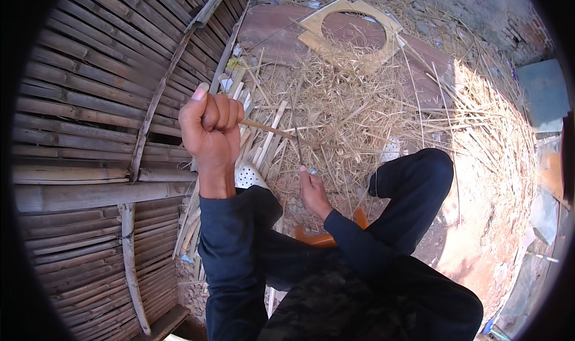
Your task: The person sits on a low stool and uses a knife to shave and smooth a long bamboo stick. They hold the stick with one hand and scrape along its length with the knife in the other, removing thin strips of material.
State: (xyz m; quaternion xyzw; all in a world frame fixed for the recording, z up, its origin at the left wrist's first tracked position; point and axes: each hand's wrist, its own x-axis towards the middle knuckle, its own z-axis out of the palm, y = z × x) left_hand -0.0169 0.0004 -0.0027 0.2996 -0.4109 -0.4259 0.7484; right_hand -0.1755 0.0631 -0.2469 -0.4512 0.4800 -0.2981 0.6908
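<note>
My left hand [211, 124] is raised in a fist near the bamboo wall, closed round one end of a thin bamboo strip [263, 127]. The strip runs out to the right, sloping slightly down over the shavings. Lower and nearer my knees, my right hand [315, 192] grips a knife, its handle hidden in my fingers. The narrow dark knife blade [298, 144] points away from me and crosses the strip near its far end. Whether the edge bites into the strip, I cannot tell.
A wall of bamboo slats [90, 101] stands close on the left. Bamboo shavings [341, 101] cover the ground ahead. Several cut strips [271, 134] lie beside my white dotted shoe [248, 176]. Further off is a tan board with a round hole [311, 35]. An orange seat [317, 240] shows beneath me.
</note>
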